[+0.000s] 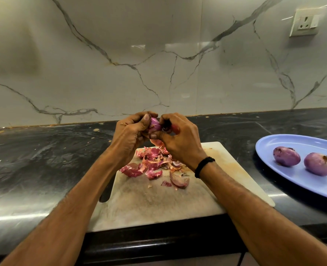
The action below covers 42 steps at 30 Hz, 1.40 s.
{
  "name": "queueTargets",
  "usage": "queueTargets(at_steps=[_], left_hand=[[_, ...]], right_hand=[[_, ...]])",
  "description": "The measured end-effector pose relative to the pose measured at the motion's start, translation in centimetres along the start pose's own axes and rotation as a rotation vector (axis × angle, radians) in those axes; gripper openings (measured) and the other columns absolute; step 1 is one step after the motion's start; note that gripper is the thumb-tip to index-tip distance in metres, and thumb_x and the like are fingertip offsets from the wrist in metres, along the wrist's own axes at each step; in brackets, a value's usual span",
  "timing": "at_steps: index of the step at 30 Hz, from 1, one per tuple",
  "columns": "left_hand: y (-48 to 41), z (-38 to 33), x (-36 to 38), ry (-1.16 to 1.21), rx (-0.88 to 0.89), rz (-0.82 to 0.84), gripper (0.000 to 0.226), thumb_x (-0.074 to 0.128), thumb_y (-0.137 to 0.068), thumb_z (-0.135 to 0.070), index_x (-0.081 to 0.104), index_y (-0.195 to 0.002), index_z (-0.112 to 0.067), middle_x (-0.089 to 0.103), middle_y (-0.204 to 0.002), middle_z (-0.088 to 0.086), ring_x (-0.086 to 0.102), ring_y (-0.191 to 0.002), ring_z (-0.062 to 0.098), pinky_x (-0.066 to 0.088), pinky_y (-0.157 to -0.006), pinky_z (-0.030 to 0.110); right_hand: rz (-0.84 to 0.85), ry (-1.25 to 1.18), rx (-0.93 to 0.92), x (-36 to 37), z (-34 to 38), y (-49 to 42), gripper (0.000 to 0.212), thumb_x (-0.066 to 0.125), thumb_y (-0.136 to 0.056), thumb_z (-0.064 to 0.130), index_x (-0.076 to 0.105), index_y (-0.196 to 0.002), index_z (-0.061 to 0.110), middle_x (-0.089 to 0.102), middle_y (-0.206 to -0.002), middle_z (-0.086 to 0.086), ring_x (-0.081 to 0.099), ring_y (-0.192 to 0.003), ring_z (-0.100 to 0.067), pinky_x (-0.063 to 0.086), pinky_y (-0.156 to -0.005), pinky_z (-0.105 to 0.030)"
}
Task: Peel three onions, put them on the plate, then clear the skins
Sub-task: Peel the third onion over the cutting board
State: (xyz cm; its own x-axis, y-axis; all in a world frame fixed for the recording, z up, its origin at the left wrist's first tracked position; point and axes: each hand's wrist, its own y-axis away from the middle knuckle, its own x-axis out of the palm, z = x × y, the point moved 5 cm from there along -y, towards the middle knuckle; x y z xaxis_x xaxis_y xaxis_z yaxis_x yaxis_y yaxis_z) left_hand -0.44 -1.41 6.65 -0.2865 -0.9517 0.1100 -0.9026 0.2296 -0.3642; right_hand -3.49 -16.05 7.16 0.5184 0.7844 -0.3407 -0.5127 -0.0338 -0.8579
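The wall (158, 45) is made of pale glossy slabs with grey veins, and a thin vertical joint runs between them. A white socket (305, 22) sits high on the right. Below, a black counter (43, 160) runs from left to right. Soft light shines on its front part.

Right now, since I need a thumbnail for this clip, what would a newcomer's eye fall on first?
First, the two hands meeting mid-frame above the cutting board: the left hand and right hand both hold a purple onion. Next comes the heap of pink skins on the board beneath them. Last, two peeled onions lie on the blue plate at the right.
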Motion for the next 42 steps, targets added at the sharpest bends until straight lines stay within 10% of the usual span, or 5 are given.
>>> queueTargets(at_steps=[42], left_hand=[[0.1, 1.0, -0.1, 0.026, -0.089, -0.079, 0.036, 0.058, -0.094, -0.024, 0.067, -0.124, -0.008, 0.071, -0.102, 0.020, 0.069, -0.093, 0.030, 0.062, -0.083, 0.040]], right_hand=[[0.005, 0.074, -0.051, 0.2, 0.3, 0.1, 0.033, 0.048, -0.087, 0.030, 0.067, -0.098, 0.006, 0.060, -0.088, -0.006, 0.055, -0.082, -0.019, 0.051, -0.073, -0.032]])
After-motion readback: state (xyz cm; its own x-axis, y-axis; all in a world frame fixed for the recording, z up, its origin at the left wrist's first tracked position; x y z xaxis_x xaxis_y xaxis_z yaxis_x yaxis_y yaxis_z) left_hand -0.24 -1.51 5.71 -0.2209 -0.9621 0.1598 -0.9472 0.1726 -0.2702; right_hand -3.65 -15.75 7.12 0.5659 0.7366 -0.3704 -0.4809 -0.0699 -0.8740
